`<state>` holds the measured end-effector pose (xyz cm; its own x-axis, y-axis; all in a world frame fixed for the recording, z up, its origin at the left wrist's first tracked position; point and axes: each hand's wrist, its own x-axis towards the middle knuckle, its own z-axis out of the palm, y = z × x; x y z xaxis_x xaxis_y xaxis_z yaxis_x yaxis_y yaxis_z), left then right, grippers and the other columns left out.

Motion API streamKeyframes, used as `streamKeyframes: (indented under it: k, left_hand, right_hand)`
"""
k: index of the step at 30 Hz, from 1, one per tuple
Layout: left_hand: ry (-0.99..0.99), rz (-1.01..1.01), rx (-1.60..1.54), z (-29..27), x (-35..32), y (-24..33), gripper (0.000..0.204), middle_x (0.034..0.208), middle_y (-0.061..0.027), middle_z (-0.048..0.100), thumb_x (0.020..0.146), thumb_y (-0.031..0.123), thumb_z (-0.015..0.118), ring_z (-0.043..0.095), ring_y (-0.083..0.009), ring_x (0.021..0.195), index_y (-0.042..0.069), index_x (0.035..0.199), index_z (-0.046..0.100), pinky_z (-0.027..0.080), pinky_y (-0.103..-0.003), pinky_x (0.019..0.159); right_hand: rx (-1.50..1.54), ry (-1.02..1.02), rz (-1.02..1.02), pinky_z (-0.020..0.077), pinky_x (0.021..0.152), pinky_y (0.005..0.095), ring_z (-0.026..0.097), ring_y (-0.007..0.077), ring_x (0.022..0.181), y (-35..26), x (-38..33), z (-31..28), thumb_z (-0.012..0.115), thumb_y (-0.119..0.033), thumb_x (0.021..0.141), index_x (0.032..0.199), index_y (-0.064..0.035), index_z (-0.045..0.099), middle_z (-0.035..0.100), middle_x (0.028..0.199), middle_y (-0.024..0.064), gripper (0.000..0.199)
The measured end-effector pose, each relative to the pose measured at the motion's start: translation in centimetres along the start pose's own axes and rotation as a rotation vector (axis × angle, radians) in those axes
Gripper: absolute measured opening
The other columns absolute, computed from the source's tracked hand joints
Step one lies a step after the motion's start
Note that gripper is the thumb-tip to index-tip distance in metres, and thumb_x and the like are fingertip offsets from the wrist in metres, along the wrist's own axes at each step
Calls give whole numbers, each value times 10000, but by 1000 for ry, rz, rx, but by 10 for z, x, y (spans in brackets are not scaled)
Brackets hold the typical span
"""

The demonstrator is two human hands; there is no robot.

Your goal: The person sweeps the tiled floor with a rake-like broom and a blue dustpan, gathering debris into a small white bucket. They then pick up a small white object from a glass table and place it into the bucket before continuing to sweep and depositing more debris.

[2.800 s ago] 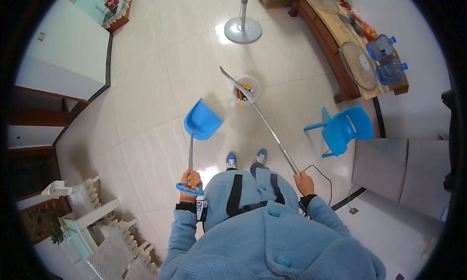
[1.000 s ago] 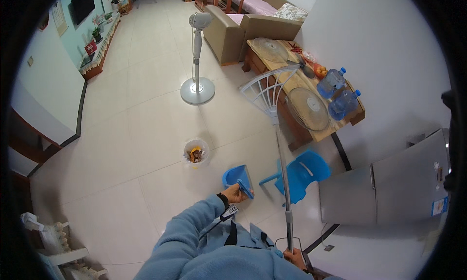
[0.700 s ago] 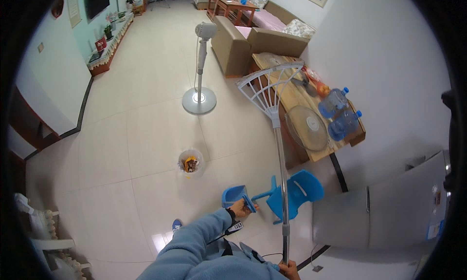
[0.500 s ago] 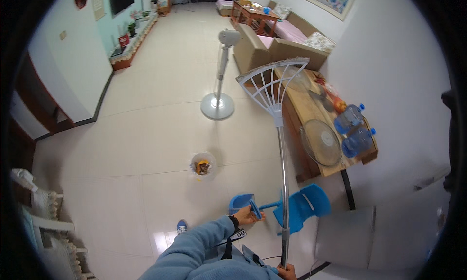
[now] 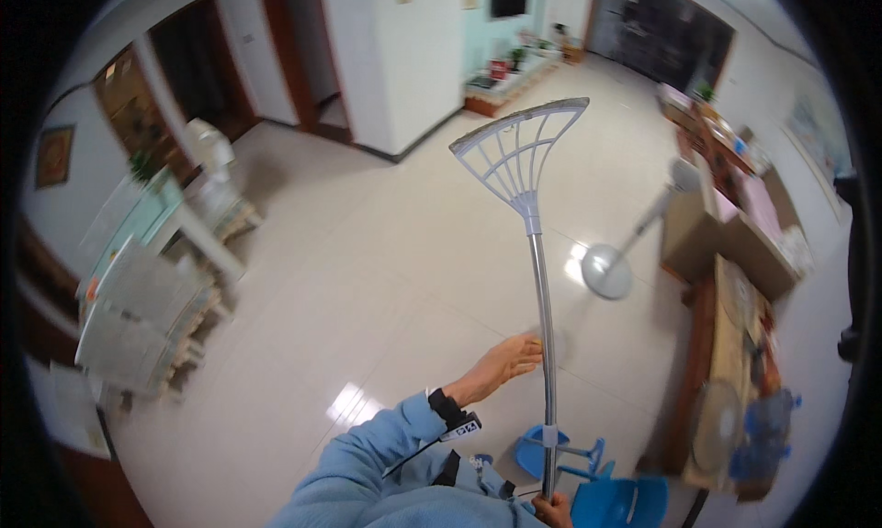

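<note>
A long metal pole (image 5: 540, 298) stands upright in front of me, with a white fan-shaped ribbed head (image 5: 516, 156) at its top. My right hand (image 5: 552, 511) is closed around the pole's low end at the bottom edge of the view. My left hand (image 5: 508, 358), in a light blue sleeve with a dark wristband, reaches out with straight fingers, its fingertips touching the pole's middle. A blue dustpan (image 5: 530, 455) sits low beside the pole by a white clip; whether it hangs on the pole or rests on the floor I cannot tell.
A blue plastic chair (image 5: 617, 502) is at the lower right. A standing fan (image 5: 608, 269), a sofa (image 5: 706, 227) and a wooden table (image 5: 735, 340) with water bottles (image 5: 768, 427) line the right side. White chairs and a glass table (image 5: 147, 331) stand at the left. The floor is glossy pale tile.
My left hand has let go of the blue dustpan and risen to the pole's middle. The view has swung toward the doorways, and the pole's head now points higher.
</note>
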<state>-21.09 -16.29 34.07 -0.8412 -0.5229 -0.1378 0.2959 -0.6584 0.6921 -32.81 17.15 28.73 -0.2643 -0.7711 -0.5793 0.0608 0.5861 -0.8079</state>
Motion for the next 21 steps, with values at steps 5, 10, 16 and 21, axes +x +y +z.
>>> streamKeyframes:
  k: [5, 10, 16, 21]
  left_hand:
    - [76, 281, 113, -42, -105, 100, 525, 1302, -149, 379, 929, 356, 400, 411, -244, 1188, 46, 1329, 258, 354, -352, 994]
    - [326, 498, 44, -82, -229, 173, 375, 1031, -117, 547, 947, 318, 368, 561, -223, 989, 64, 1222, 355, 447, -340, 881]
    - [734, 744, 148, -90, -303, 221, 237, 884, -77, 570, 952, 276, 373, 608, -207, 850, 65, 1041, 432, 494, -343, 799]
    - [1138, 969, 144, -78, -322, 218, 212, 885, -83, 573, 950, 258, 378, 610, -229, 851, 71, 1031, 438, 499, -356, 794]
  right_hand:
    - [-225, -229, -12, 289, 423, 257, 374, 71, 475, -55, 39, 58, 547, -178, 804, 664, -93, 529, 438, 528, -39, 164]
    - [-506, -416, -122, 292, 418, 294, 370, 99, 471, -101, 75, 134, 576, -259, 787, 640, -67, 499, 415, 505, -8, 254]
    - [-416, -859, -40, 417, 503, 262, 508, 126, 538, -183, 166, 206, 614, -173, 792, 801, 2, 522, 522, 617, 42, 198]
    - [-607, -914, -346, 456, 735, 274, 565, 149, 838, -251, 256, 214, 612, -184, 796, 1012, 7, 518, 567, 883, 78, 303]
